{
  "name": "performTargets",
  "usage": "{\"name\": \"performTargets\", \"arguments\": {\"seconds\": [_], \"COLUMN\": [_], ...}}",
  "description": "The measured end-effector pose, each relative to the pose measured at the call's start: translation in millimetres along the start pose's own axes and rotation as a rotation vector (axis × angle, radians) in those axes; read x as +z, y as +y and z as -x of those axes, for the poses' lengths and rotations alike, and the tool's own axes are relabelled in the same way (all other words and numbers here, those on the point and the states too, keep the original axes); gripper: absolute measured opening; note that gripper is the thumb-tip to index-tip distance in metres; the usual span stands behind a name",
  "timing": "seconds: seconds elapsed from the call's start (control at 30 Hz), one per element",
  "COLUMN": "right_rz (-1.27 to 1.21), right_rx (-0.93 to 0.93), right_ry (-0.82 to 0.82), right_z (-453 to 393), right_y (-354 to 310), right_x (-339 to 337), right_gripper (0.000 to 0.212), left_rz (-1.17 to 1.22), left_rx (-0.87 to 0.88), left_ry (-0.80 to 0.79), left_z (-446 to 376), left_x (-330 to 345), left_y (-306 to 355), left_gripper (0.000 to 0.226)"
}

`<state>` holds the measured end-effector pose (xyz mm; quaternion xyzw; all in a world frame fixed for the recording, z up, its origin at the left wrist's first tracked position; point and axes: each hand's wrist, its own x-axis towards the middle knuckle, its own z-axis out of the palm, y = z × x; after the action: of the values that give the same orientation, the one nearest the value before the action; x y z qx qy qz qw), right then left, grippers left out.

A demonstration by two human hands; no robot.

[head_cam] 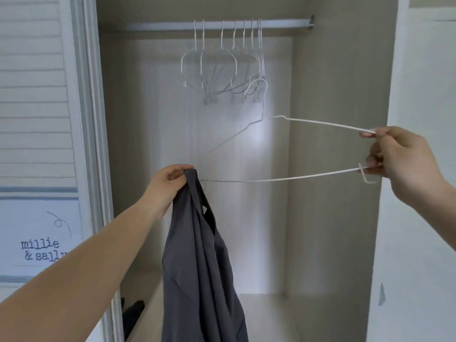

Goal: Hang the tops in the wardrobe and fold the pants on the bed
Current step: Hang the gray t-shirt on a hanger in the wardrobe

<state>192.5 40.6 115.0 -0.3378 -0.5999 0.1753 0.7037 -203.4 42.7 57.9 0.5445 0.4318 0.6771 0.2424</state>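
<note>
A dark grey sleeveless top hangs down in front of the open wardrobe. My left hand pinches it by a shoulder strap at the top. A white wire hanger is held level in front of me, hook pointing up toward the rail. My right hand grips its right end, fingers on both the upper arm and the bottom bar. The hanger's left tip sits right at the strap under my left hand. Whether the tip is inside the strap I cannot tell.
Several empty white wire hangers hang bunched on the wardrobe rail. The wardrobe floor is pale; a dark item lies at its lower left. A louvred white door stands left, a white wall right.
</note>
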Motion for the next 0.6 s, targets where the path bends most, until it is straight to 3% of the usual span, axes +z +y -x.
{"name": "performTargets", "arguments": {"seconds": [0.27, 0.47, 0.6], "right_rz": [-0.117, -0.157, -0.162], "right_rx": [0.020, -0.006, -0.004], "right_ry": [-0.053, -0.174, -0.171], "right_z": [7.1, 10.5, 11.5], "right_y": [7.1, 20.3, 29.2], "right_x": [-3.2, 13.6, 27.2], "right_gripper": [0.033, 0.032, 0.034], "left_rz": [-0.056, -0.197, -0.271], "left_rx": [0.022, 0.045, 0.104], "left_ry": [0.175, 0.050, 0.007], "left_z": [3.2, 5.2, 6.2], "left_x": [-24.2, -25.2, -19.7], "left_y": [3.9, 13.5, 24.8], "left_gripper": [0.017, 0.020, 0.022]}}
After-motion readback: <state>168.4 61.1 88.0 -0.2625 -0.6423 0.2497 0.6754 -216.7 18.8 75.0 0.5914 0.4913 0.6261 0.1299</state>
